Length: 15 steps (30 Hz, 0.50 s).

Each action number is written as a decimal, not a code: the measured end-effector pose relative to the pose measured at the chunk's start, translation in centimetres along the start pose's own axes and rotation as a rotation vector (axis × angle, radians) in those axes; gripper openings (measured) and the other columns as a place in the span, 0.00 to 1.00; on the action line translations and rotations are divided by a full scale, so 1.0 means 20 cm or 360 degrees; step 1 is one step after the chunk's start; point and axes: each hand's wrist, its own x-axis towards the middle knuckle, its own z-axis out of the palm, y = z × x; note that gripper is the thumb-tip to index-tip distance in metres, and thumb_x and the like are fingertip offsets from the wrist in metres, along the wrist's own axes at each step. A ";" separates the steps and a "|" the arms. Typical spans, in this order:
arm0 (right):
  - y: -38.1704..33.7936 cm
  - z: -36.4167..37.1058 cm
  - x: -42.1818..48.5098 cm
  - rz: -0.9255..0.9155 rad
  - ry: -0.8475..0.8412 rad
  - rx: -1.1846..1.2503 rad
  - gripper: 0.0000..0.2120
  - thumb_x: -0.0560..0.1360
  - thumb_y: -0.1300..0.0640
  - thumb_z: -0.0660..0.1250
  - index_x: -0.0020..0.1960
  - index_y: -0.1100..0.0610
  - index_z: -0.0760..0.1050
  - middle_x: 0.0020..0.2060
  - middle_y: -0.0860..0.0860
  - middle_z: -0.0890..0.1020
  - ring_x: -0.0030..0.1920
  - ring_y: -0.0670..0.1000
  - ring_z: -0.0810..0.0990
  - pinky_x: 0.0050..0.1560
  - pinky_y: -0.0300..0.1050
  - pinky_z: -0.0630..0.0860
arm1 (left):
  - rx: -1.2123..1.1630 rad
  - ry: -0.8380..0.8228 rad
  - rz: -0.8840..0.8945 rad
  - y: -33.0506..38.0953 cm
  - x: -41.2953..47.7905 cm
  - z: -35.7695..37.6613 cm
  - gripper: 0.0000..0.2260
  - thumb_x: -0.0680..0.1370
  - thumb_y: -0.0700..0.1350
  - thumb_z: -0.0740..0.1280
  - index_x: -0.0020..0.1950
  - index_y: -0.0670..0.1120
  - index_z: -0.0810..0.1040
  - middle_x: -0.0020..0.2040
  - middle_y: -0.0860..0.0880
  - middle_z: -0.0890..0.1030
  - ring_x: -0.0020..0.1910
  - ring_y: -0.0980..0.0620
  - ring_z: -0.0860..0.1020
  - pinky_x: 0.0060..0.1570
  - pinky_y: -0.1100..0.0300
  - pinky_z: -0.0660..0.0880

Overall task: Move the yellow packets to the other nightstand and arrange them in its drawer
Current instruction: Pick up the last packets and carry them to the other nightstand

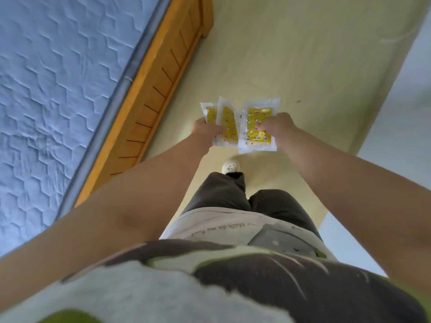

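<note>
Carrying packets [256, 117] past bed [58, 89] at 10 o'clock.
Gripped tight in left hand [206, 131] and right hand [277, 128]; drawer unseen, arranging undone.

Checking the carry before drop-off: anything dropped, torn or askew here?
Nothing stands out. The left hand grips two white-edged yellow plastic packets, fanned; the right hand grips a third yellow packet, maybe more beneath. None looks torn or slipping, and none lies on the pale yellow floor.
</note>
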 end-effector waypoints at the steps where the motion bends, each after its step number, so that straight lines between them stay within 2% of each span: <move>1: -0.14 0.01 0.03 -0.0042 -0.0027 -0.0081 0.24 0.73 0.61 0.72 0.65 0.67 0.69 0.58 0.58 0.77 0.61 0.58 0.76 0.57 0.48 0.73 | -0.0045 0.0073 -0.0017 0.08 0.03 -0.02 0.10 0.72 0.33 0.71 0.45 0.46 0.75 0.45 0.46 0.80 0.51 0.42 0.82 0.53 0.46 0.79; 3: -0.39 0.04 0.11 -0.0147 -0.0107 -0.0219 0.21 0.70 0.62 0.74 0.60 0.66 0.73 0.53 0.58 0.80 0.56 0.58 0.79 0.57 0.49 0.76 | -0.0173 0.0204 -0.0061 0.21 0.09 -0.07 0.10 0.72 0.35 0.71 0.48 0.46 0.75 0.43 0.48 0.79 0.50 0.43 0.82 0.53 0.48 0.79; 5: -0.62 0.10 0.20 -0.0237 -0.0197 -0.0349 0.21 0.68 0.63 0.74 0.58 0.65 0.75 0.53 0.57 0.81 0.53 0.57 0.81 0.55 0.50 0.77 | -0.0365 0.0317 -0.0115 0.32 0.16 -0.10 0.11 0.72 0.34 0.71 0.51 0.45 0.75 0.46 0.46 0.80 0.50 0.43 0.82 0.53 0.49 0.80; 7: -0.84 0.14 0.26 -0.0312 -0.0289 -0.0501 0.23 0.70 0.62 0.73 0.62 0.64 0.71 0.53 0.53 0.78 0.56 0.56 0.78 0.52 0.43 0.74 | -0.0578 0.0431 -0.0157 0.42 0.23 -0.12 0.12 0.72 0.33 0.71 0.53 0.44 0.76 0.51 0.44 0.81 0.51 0.43 0.82 0.51 0.50 0.80; 8: -0.94 0.16 0.30 -0.0349 -0.0323 -0.0571 0.24 0.72 0.61 0.72 0.65 0.64 0.69 0.54 0.55 0.76 0.58 0.56 0.76 0.51 0.43 0.71 | -0.0671 0.0487 -0.0171 0.48 0.26 -0.12 0.12 0.73 0.33 0.71 0.53 0.44 0.76 0.52 0.44 0.81 0.51 0.44 0.82 0.50 0.51 0.80; 10: -1.16 0.20 0.35 -0.0448 -0.0385 -0.0716 0.27 0.73 0.61 0.71 0.69 0.64 0.64 0.63 0.57 0.74 0.63 0.57 0.73 0.53 0.45 0.70 | -0.0846 0.0597 -0.0174 0.60 0.32 -0.11 0.11 0.73 0.32 0.69 0.52 0.44 0.76 0.51 0.44 0.81 0.51 0.44 0.82 0.50 0.51 0.80; 15: -1.64 0.29 0.54 -0.0652 -0.0592 -0.1148 0.28 0.73 0.60 0.71 0.69 0.64 0.66 0.66 0.58 0.73 0.64 0.57 0.74 0.52 0.44 0.70 | -0.1357 0.0814 -0.0159 0.88 0.46 -0.04 0.13 0.75 0.32 0.68 0.56 0.44 0.76 0.53 0.44 0.81 0.52 0.44 0.81 0.52 0.49 0.80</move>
